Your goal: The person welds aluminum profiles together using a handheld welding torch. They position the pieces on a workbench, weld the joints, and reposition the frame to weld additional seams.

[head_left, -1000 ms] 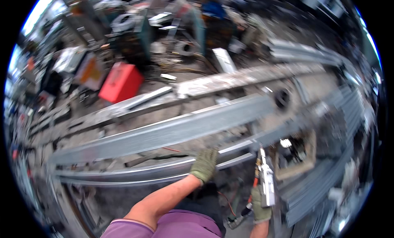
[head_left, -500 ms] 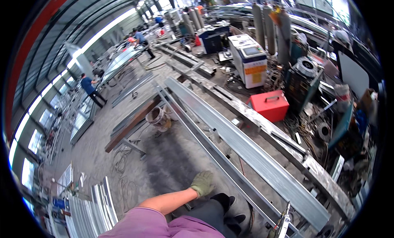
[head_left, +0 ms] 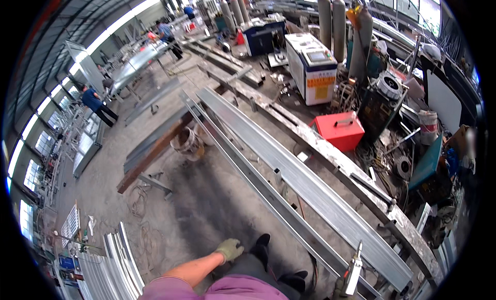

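Note:
My left hand (head_left: 230, 250), in a greenish work glove, hangs over the concrete floor beside my dark-trousered legs. Its fingers are loosely bent and nothing is in them. At the lower right edge, my right hand (head_left: 342, 288) shows only in part, in a dark glove, closed round a silver welding torch (head_left: 353, 275) whose thin nozzle points up and away. The torch is over the near ends of two long metal profiles: a narrow steel channel (head_left: 268, 193) and a wider galvanized channel (head_left: 310, 190), lying side by side. Most of the right hand's fingers are hidden.
A long, stained steel beam (head_left: 310, 140) runs beyond the profiles. Past it stand a red box (head_left: 338, 132), a white machine (head_left: 311, 67) and gas cylinders (head_left: 360, 44). A bucket (head_left: 188, 145) sits by a rusty beam (head_left: 150, 158). A person (head_left: 97, 104) stands far left.
The view has shifted, so the workshop sits further left. My left hand has moved left and a little lower. The torch has risen further into view at the lower right.

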Demonstrator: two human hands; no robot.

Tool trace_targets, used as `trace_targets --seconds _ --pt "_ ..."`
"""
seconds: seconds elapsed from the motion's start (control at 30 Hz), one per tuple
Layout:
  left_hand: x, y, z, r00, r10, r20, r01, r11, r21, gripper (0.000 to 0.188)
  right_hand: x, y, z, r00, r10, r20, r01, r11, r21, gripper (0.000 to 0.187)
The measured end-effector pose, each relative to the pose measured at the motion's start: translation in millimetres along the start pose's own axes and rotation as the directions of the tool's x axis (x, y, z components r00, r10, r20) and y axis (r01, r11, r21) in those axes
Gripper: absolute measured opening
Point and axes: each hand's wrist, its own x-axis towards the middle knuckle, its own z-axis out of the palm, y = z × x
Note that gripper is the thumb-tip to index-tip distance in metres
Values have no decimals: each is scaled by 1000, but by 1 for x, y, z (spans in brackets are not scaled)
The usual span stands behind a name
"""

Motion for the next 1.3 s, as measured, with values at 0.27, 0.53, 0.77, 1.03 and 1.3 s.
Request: trace_targets --seconds 0.27,0.53,0.77,1.03,1.3 --pt "56 37 -9 863 424 276 -358 897 -259 73 12 -52 64 997 26 75 -20 997 -79 34" --pt "-8 86 11 607 658 444 -385 733 -561 68 54 -92 177 890 -186 416 208 978 -9 38" --pt "3 80 -15 758 619 205 -213 532 -820 41 95 -129 260 605 -503 617 500 844 197 41" --pt "-5 40 -82 956 292 -21 -101 263 -959 41 67 -230 316 383 -584 716 769 631 104 60" --pt "69 -5 -144 971 239 12 -11 93 -996 24 138 -123 230 978 -204 33 207 965 -159 49"
